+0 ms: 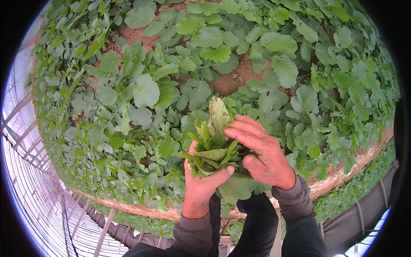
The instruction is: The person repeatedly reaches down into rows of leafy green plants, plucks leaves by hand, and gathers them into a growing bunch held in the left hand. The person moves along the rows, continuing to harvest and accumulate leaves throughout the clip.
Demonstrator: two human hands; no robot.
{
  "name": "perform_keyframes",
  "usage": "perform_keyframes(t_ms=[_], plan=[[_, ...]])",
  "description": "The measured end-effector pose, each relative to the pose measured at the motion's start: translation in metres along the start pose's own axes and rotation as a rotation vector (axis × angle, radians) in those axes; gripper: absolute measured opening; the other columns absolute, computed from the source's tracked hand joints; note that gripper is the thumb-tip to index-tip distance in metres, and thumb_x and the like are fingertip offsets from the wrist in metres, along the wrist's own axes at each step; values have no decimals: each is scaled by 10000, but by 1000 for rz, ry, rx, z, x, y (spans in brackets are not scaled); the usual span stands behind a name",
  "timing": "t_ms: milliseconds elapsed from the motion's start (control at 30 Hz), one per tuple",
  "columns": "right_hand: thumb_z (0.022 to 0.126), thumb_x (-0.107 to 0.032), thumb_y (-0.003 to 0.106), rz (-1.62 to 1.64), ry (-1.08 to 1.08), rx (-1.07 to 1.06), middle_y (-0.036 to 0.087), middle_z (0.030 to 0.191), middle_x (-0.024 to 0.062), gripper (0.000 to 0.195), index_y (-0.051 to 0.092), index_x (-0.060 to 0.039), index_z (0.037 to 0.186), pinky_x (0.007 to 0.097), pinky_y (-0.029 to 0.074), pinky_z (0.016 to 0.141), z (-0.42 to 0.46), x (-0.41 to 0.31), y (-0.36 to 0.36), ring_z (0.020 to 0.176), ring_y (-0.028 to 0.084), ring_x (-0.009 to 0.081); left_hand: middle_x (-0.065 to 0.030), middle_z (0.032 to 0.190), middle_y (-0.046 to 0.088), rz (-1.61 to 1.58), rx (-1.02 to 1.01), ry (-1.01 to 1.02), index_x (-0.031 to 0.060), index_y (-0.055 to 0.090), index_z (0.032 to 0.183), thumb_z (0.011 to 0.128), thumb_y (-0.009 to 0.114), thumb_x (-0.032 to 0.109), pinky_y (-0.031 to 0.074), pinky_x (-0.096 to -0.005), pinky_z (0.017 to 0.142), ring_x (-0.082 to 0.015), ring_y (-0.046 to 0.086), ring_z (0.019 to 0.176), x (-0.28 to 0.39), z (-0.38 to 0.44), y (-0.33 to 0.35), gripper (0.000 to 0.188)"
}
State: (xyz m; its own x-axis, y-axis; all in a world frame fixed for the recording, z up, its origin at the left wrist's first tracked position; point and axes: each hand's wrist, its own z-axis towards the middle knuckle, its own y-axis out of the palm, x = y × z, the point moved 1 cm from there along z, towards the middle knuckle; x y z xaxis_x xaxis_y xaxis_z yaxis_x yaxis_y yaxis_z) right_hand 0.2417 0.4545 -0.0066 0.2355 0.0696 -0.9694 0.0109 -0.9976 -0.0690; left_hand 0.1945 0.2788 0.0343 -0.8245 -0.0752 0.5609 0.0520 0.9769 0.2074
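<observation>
A bunch of picked green leaves (215, 157) with pale cut stalks is gripped in my left hand (205, 183), its thumb lying across the front of the leaves. One leaf (217, 112) in the bunch stands upright, yellowish and marked with brown blotches. My right hand (265, 151) is on the right side of the bunch, fingertips at the blotched leaf and thumb near the other leaves; whether it grips any of them cannot be told. Beneath both hands grow leafy green plants (144, 91) with lobed leaves.
Reddish-brown soil (236, 78) shows between the plants. A bare earth path (340, 176) curves behind my legs (257, 218), with more green plants beyond it. Metal greenhouse ribs (24, 135) rise at the left, and a dark rolled sheet (356, 208) runs along the lower right.
</observation>
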Motion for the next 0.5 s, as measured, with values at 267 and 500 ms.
perform_keyframes(t_ms=[267, 500], plan=[[1031, -578, 428, 196, -21, 69, 438, 1538, 203, 748, 415, 3, 1503, 532, 298, 1176, -30, 7, 26, 1441, 371, 463, -87, 1175, 655, 53, 6, -55, 4, 525, 1334, 744, 738, -90, 540, -356, 938, -199, 654, 1073, -8, -1, 8, 634], [992, -536, 594, 639, 84, 612, 598, 1367, 136, 726, 492, 23, 1445, 369, 497, 1002, -38, 64, -22, 1268, 577, 238, -180, 1170, 655, 121, -6, -23, -58, 520, 1331, 757, 707, 10, 576, -448, 927, -323, 687, 1054, -19, -4, 23, 607]])
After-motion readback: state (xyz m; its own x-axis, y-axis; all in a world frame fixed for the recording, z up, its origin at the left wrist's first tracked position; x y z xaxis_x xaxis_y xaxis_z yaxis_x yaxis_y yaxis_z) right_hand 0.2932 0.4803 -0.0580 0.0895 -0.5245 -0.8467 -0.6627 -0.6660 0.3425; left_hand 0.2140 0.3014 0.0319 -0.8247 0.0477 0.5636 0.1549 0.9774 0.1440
